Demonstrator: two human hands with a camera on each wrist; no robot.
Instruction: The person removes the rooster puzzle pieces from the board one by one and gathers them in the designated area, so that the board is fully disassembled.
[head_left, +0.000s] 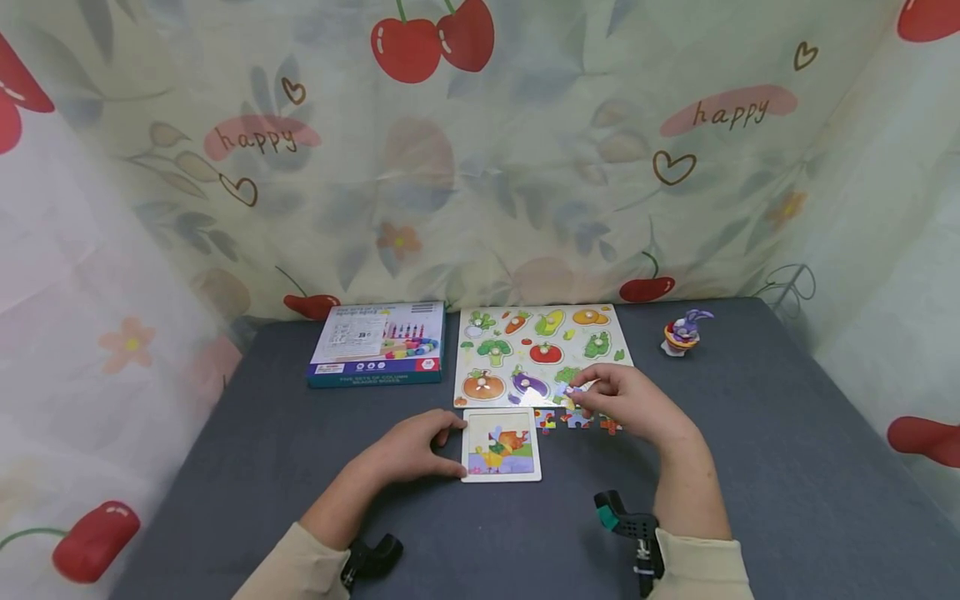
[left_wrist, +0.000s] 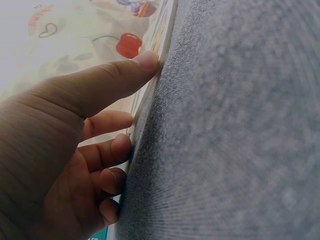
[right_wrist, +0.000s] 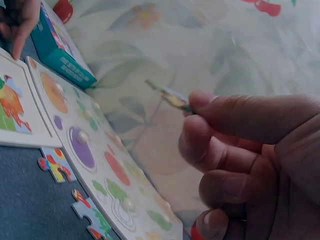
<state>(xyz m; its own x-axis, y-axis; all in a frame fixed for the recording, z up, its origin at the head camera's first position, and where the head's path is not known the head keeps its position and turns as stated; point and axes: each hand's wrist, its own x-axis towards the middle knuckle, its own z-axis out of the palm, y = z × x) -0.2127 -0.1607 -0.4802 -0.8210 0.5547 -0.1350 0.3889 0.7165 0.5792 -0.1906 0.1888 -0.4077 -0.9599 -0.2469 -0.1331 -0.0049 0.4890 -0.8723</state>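
Note:
A small jigsaw piece (right_wrist: 175, 100) is pinched between the thumb and index finger of my right hand (head_left: 618, 400), above the near right part of a vegetable knob board (head_left: 495, 400). In the right wrist view the piece is seen nearly edge-on, so its picture is hard to make out. My left hand (head_left: 420, 446) touches the left edge of a white-framed puzzle tray (head_left: 538, 454), thumb and fingers spread along that edge. Inside the tray, several joined pieces (head_left: 502, 454) form part of a coloured picture. Loose jigsaw pieces (right_wrist: 59, 165) lie right of the tray, along the board's near edge.
A flat box (head_left: 375, 375) with a teal side lies left of the knob board. At the back right stands a small purple rabbit figure (head_left: 682, 333) in a cup shape. Printed cloth (head_left: 525, 167) hangs behind the dark table (head_left: 300, 433).

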